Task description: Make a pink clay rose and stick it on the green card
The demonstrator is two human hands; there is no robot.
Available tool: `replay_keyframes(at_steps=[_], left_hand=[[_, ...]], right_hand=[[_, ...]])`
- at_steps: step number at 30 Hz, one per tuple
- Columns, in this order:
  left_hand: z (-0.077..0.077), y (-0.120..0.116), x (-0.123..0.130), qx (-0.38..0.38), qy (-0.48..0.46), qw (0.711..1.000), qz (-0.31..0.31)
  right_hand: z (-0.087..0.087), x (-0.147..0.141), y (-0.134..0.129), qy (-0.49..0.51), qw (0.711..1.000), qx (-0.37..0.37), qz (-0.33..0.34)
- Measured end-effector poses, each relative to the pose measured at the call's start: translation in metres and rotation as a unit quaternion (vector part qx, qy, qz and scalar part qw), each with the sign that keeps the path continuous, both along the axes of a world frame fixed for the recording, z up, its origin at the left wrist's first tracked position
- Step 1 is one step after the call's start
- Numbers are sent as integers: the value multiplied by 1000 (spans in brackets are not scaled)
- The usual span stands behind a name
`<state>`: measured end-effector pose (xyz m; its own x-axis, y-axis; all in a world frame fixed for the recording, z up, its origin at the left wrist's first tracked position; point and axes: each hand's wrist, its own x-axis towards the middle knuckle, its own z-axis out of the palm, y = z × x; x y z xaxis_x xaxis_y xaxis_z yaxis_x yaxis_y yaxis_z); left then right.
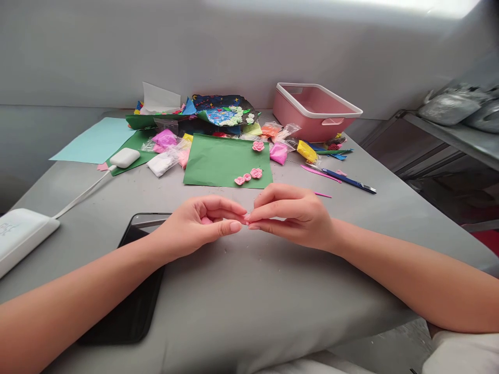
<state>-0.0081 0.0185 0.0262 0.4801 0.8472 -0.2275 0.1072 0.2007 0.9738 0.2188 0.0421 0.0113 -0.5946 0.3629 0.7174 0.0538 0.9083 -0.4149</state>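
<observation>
My left hand (208,223) is half closed over the table, with a lump of pink clay (206,221) partly showing between its palm and fingers. Against its fingertips, my right hand (292,214) pinches what looks like a tiny bit of pink clay, mostly hidden by the fingers. Just beyond the hands lies a green sheet (218,161). Pink clay flowers rest on it: one flower (258,146) at the upper right corner, and a small row with a larger flower (256,173) near the lower right edge.
Bags of coloured clay, such as a yellow one (306,151), surround the sheet. A pink basket (307,122) stands behind. To the right lie a blue cutter knife (349,181) and pink tools. A black phone (128,306) lies under my left forearm; a white power bank (27,234) sits left.
</observation>
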Motion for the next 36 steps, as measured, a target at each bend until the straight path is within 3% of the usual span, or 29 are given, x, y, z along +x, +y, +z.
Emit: replay_keyframes(at_steps=[7,15,32,36], left_hand=[[0,0,2,-25,-19,999,-10],[-4,3,1,10,13,998,60],[-3,3,-2,16,13,997,77],[-1,3,-2,9,23,996,84]], right_hand=[[-6,-3,-4,-22,998,58,-9],[-4,2,1,-8,999,7,-52],[0,-1,-3,-11,997,-6,-74],[2,-2,-4,-24,993,-6,-118]])
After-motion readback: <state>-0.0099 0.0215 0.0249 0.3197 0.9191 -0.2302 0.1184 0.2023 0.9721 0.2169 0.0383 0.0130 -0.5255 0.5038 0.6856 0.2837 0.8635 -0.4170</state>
